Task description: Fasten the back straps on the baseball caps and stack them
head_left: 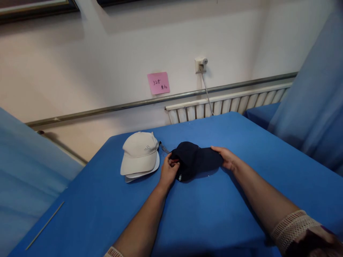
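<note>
A dark navy baseball cap (189,160) lies on its side at the middle of the blue table, with its brim pointing right. At the crown's left edge my left hand (168,171) is closed, fingers curled on the cap's rim. My right hand (226,157) grips the end of the brim between thumb and fingers. A loose strap end (163,147) sticks out to the left of the dark cap. Close by on the left sits a stack of light caps, the top one a cream cap (140,146) with a small logo.
The blue cloth-covered table (209,217) stands against the wall. A thin stick (45,225) lies near its left edge. Blue curtains (24,171) hang on both sides. Behind are a metal rail (128,106), a white radiator (227,105), a plugged socket (200,65) and a pink note (158,83).
</note>
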`<state>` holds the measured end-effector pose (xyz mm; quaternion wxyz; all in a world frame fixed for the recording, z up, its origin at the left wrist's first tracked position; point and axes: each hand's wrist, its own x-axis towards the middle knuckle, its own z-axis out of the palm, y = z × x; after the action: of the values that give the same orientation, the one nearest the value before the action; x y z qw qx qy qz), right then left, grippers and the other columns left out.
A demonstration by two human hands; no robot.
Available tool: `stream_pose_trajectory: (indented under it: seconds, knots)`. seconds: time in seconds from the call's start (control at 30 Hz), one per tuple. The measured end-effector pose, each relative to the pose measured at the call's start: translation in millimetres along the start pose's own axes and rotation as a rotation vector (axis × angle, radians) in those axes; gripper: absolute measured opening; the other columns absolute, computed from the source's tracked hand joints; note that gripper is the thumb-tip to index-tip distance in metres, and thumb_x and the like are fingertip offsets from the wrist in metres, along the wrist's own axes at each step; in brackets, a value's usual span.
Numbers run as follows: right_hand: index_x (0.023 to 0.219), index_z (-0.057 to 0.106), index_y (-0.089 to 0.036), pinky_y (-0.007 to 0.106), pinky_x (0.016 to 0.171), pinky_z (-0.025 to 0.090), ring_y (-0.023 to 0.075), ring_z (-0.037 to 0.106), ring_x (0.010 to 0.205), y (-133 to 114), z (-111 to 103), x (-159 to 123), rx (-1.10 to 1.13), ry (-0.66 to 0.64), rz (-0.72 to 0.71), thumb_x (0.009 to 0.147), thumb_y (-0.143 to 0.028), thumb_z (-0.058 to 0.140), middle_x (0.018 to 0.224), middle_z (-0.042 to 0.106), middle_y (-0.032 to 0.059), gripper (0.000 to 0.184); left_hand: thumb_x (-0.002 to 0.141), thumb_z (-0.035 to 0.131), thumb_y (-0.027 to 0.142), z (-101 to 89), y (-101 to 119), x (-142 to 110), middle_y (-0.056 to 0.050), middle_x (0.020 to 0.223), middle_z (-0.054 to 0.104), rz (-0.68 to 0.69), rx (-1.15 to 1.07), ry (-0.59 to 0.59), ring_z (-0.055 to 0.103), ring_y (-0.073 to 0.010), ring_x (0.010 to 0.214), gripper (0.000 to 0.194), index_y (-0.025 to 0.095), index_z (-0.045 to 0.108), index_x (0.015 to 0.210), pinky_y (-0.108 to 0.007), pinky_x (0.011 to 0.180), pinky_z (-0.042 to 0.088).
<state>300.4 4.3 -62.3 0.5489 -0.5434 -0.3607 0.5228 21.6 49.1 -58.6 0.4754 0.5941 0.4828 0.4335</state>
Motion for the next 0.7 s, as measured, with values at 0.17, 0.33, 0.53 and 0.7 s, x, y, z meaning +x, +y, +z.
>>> stream_pose_trajectory:
  seconds: [0.17, 0.33, 0.53, 0.7]
  knots:
    - [0.078, 0.068, -0.018, 0.034, 0.076, 0.059, 0.0210, 0.071, 0.071, -17, -3, 0, 0.550, 0.104, 0.109, 0.086, -0.027, 0.051, 0.076, 0.074, 0.0098, 0.020, 0.079, 0.068, 0.022, -1.8, 9, -3, -0.013, 0.124, 0.060, -0.050, -0.111, 0.237, 0.064, -0.0176, 0.101, 0.050, 0.018, 0.050, 0.125, -0.033, 0.090, 0.051]
    - [0.083, 0.070, -0.015, 0.032, 0.070, 0.060, 0.0197, 0.071, 0.067, -16, 5, -4, 0.838, 0.096, 0.153, 0.082, -0.017, 0.051, 0.075, 0.075, 0.0082, 0.019, 0.086, 0.064, 0.033, 4.3, 26, -16, -0.012, 0.104, 0.069, -0.422, -0.679, -0.011, 0.068, -0.0207, 0.093, 0.023, 0.014, 0.061, 0.100, -0.033, 0.084, 0.054]
    - [0.082, 0.071, -0.013, 0.032, 0.063, 0.060, 0.0207, 0.070, 0.062, -7, 23, -12, 0.827, 0.037, 0.260, 0.080, -0.019, 0.057, 0.072, 0.075, 0.0092, 0.015, 0.093, 0.048, 0.016, -4.3, 42, -17, -0.007, 0.082, 0.074, -0.573, -0.974, -0.177, 0.071, -0.0163, 0.073, 0.017, 0.013, 0.065, 0.094, -0.029, 0.072, 0.057]
    - [0.074, 0.064, -0.017, 0.026, 0.054, 0.057, 0.0158, 0.066, 0.053, -5, 13, 3, 0.907, 0.332, 0.148, 0.082, -0.016, 0.052, 0.062, 0.070, 0.0035, 0.015, 0.097, 0.045, 0.036, -2.3, 73, -37, -0.012, 0.096, 0.073, -0.560, -0.855, -0.149, 0.070, -0.0215, 0.090, 0.033, 0.011, 0.067, 0.097, -0.033, 0.081, 0.056]
